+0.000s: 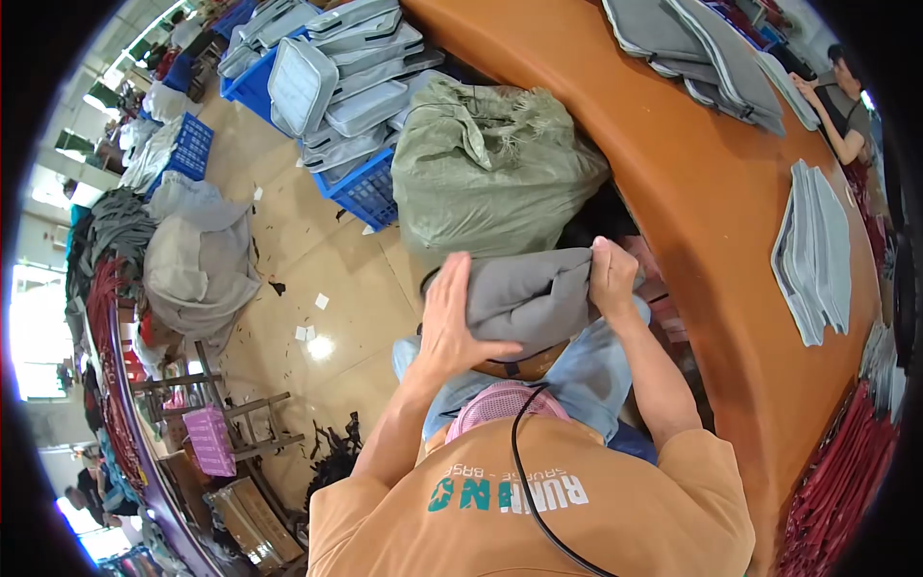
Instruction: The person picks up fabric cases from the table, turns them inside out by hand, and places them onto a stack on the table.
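Observation:
A bundle of folded grey fabric (527, 293) rests on my lap, over my light blue jeans. My left hand (452, 317) lies flat against the bundle's near side, fingers spread and pressing on it. My right hand (611, 276) pinches the bundle's upper right edge with closed fingers. Just beyond the bundle stands a stuffed green woven sack (490, 168). The underside of the bundle is hidden by my hands and legs.
An orange table (702, 183) curves along the right, bearing stacks of grey cases (815, 252). Blue crates (370, 188) with grey cases stand on the tiled floor beyond the sack. Another person (838, 101) works at the table's far right. Fabric piles and wooden stools stand at the left.

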The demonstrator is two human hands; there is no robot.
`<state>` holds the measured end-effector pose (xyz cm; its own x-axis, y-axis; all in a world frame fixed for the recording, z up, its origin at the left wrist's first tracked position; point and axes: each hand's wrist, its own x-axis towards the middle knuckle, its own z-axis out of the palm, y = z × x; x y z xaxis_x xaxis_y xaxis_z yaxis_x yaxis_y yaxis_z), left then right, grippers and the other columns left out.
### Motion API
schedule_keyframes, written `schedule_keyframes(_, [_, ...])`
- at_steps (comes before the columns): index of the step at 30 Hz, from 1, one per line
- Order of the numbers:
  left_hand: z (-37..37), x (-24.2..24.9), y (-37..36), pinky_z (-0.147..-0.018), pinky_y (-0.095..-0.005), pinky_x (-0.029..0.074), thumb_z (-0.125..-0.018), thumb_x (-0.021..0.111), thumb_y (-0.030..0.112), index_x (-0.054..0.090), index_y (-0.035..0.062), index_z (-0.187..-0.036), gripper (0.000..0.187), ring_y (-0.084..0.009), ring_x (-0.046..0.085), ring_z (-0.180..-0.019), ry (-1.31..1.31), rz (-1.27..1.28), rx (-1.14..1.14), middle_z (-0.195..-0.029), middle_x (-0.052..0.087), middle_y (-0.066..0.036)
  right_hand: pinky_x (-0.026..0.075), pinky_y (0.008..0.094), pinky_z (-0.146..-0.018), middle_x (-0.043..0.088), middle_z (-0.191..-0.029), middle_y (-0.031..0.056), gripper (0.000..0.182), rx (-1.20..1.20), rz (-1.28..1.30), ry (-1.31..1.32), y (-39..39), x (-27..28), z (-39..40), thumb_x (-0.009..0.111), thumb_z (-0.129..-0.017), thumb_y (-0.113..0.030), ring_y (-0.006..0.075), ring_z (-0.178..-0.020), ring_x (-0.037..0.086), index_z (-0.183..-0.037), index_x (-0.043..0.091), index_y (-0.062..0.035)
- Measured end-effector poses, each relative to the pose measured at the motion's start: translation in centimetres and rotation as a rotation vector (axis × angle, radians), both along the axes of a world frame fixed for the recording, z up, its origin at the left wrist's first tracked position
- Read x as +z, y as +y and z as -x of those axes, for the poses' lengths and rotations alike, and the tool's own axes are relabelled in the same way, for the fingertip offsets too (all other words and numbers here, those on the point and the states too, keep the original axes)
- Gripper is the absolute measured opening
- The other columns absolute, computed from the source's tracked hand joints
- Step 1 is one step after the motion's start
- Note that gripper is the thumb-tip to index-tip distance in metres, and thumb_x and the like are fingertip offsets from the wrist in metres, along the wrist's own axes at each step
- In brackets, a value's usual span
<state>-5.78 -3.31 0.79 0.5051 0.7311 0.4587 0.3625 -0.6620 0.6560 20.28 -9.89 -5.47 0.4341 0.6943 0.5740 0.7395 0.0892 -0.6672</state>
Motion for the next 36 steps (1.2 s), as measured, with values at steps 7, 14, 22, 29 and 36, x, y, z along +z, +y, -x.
schedule_keyframes(7, [-1.0,-5.8,0.7,-0.078,-0.0383,0.048,-0.064,0.085,0.036,0.061,0.0022,-0.109,0.061,-0.0323,0.062,-0.084,0.413,0.283,-0.198,-0.095,0.066,-0.014,0.036,0.0353,-0.05,0.052,-0.062,0.0099,0.027,-0.08,0.158,-0.197,-0.4,-12.1,-3.1,0.046,-0.092,-0.007,0.0269,-0.05,0.043,-0.065,0.05,-0.0032])
schedule_keyframes(14, [-1.3,-12.5,-1.2,-0.062,-0.0359,0.049,-0.065,0.085,0.032,0.068,0.0023,-0.09,0.042,-0.0301,0.062,-0.064,0.212,0.426,-0.077,-0.072,0.067,-0.011,0.037,0.0354,-0.05,0.052,-0.062,0.0082,0.026,-0.067,0.01,-0.135,-4.8,-5.3,-2.6,0.046,-0.09,-0.003,0.0253,-0.05,0.042,-0.065,0.053,-0.0039])
schedule_keyframes(22, [-4.8,-3.8,1.7,-0.077,-0.0368,0.049,-0.058,0.087,0.036,0.064,0.0024,-0.103,0.061,-0.0286,0.063,-0.078,0.112,0.23,-0.384,-0.094,0.069,-0.01,0.041,0.0344,-0.058,0.059,-0.072,0.0093,0.022,-0.136,-0.097,-0.148,-8.3,-4.4,0.0,0.048,-0.09,-0.007,0.0263,-0.059,0.048,-0.072,0.057,-0.0018])
schedule_keyframes(29, [-7.1,-1.0,-0.6,-0.092,-0.0379,0.044,-0.05,0.089,0.04,0.058,0.0029,-0.114,0.08,-0.0271,0.063,-0.096,0.029,0.103,-0.365,-0.114,0.065,-0.009,0.045,0.0345,-0.072,0.066,-0.088,0.0114,0.018,-0.128,-0.038,-0.164,-9.1,-3.5,1.3,0.051,-0.09,-0.012,0.0285,-0.072,0.056,-0.084,0.063,0.0004])
schedule_keyframes(36, [-9.1,-0.3,-0.5,-0.084,-0.0367,0.049,-0.052,0.089,0.037,0.059,0.0033,-0.113,0.076,-0.029,0.065,-0.088,0.137,0.189,-0.391,-0.107,0.067,-0.012,0.044,0.0346,-0.072,0.068,-0.091,0.0102,0.022,-0.031,-0.054,0.02,-5.1,1.7,2.5,0.049,-0.092,-0.015,0.0264,-0.074,0.058,-0.092,0.066,0.0002])
